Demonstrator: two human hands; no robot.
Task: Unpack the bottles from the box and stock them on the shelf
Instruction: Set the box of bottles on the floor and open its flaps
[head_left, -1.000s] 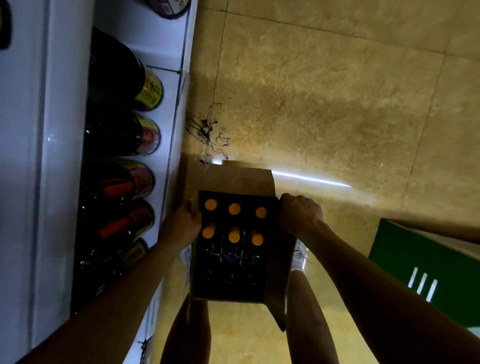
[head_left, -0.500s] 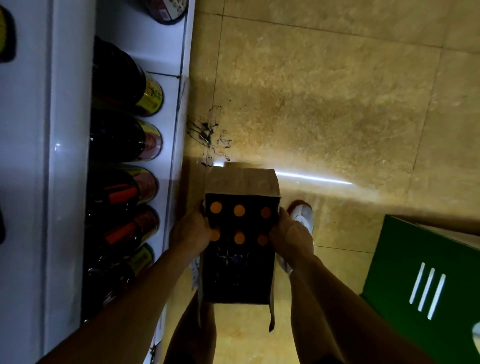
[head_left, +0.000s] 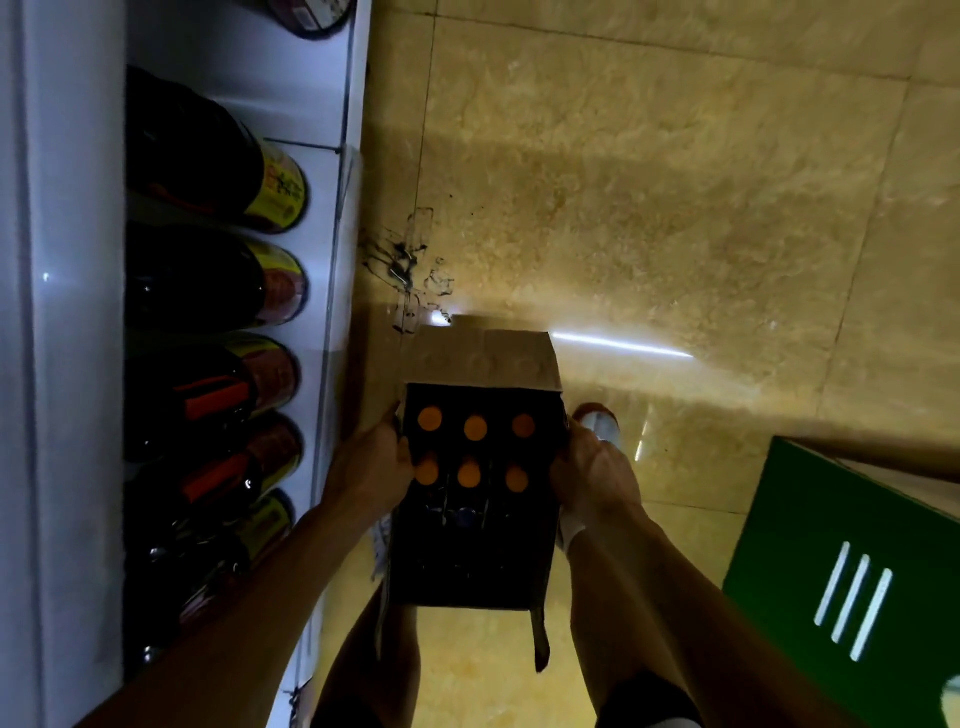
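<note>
head view, overall: looking straight down at a tan tiled floor, with a white shelf running down the left side

box: brown cardboard box, open on top, far flap folded outward, sitting just right of the shelf edge and over the person's legs

box off the floor?: looks like it's held up, not set down, but it's dark in there so don't quote me

bottles in box: orange caps in two rows of three at the far end; the near rows are darker caps I can barely make out

left hand: clamped on the left rim of the box, thumb hooked over the edge right by the nearest orange cap

right hand: fingers curled round the right rim, gripping it opposite the other hand

shelf stock: a row of big dark bottles with yellow and red labels, side by side along the shelf, a couple with orange-red bits near the necks

shoe: red and white toe poking out just past the right hand

green box: lower right corner, three slanted white stripes on it, well apart from the cardboard one

floor extras: black scuffs near the shelf base, plus a bright streak of light just beyond the flap
</note>
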